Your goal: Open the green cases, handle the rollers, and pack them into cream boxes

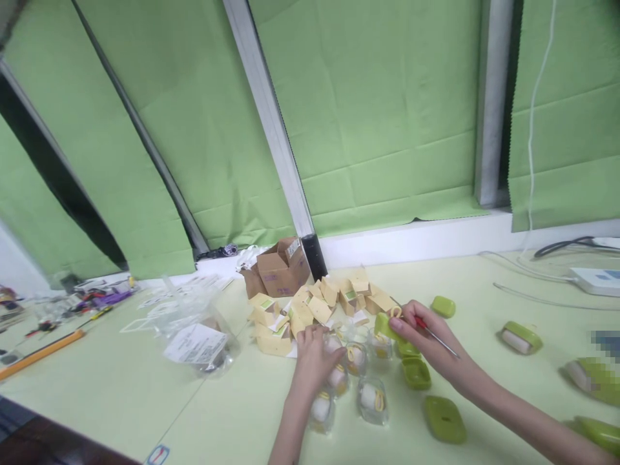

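Note:
My left hand [314, 361] is among small clear plastic packs, its fingers and thumb around one clear pack [332, 342]; the fingertips are partly hidden. Pinched in my right hand [426, 332] is a light green plastic case piece [383, 325] with a yellow loop. The same hand holds a red-handled screwdriver [443, 341], its shaft pointing down to the right. Below the hands lie more clear packs [372, 399] with white rolls and yellow cords inside. Beside them sit an open green case [416, 373] and a green lid [444, 418].
Opened yellow cartons [310, 307] are heaped behind the packs, before a brown cardboard box [283, 268]. A labelled clear bag [198, 345] lies left. Green-and-white cases [522, 338] stand at right near a white power strip [595, 281]. Tools and an orange bar [41, 354] lie far left.

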`<action>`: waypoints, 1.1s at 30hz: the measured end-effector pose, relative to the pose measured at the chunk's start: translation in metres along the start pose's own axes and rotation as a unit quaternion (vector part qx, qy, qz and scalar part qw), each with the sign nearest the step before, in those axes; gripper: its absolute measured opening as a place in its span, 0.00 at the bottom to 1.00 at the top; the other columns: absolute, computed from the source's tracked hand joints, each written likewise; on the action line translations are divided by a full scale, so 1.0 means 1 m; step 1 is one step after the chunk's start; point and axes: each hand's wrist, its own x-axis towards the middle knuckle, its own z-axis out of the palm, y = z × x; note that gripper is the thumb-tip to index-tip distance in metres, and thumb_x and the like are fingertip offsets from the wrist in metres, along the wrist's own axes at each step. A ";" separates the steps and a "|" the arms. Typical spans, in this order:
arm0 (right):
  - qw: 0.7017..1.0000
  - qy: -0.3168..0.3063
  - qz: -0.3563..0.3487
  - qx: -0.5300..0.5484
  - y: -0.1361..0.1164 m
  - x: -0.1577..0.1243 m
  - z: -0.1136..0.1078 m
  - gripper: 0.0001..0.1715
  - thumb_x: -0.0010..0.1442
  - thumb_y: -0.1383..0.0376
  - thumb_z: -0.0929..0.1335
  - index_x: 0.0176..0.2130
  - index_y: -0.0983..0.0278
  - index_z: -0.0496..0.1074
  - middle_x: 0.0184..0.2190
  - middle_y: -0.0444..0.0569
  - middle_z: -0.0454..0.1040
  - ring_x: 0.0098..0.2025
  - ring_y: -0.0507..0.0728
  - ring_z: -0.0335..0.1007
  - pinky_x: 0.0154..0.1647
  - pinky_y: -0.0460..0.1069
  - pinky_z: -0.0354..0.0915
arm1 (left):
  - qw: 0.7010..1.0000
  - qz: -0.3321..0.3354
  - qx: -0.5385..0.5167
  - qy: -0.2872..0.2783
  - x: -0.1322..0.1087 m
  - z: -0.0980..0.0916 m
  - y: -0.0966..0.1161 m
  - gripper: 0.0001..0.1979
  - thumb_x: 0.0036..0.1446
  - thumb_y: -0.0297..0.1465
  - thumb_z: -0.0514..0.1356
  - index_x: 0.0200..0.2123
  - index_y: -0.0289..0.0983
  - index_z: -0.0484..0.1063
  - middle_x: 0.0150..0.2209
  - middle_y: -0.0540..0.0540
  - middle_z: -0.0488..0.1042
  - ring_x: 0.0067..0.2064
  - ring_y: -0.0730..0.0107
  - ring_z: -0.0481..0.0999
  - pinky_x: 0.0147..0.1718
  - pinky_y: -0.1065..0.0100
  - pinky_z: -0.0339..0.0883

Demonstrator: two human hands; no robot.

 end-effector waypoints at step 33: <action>0.989 -0.124 -0.077 -0.013 0.000 -0.018 -0.001 0.20 0.64 0.61 0.61 0.23 0.60 0.49 0.23 0.39 0.55 0.25 0.50 0.52 0.25 0.46 0.56 | 0.809 -0.154 -0.560 -0.089 -0.077 0.041 0.076 0.20 0.35 0.39 0.71 0.31 0.33 0.76 0.28 0.46 0.74 0.30 0.69 0.72 0.30 0.67 0.71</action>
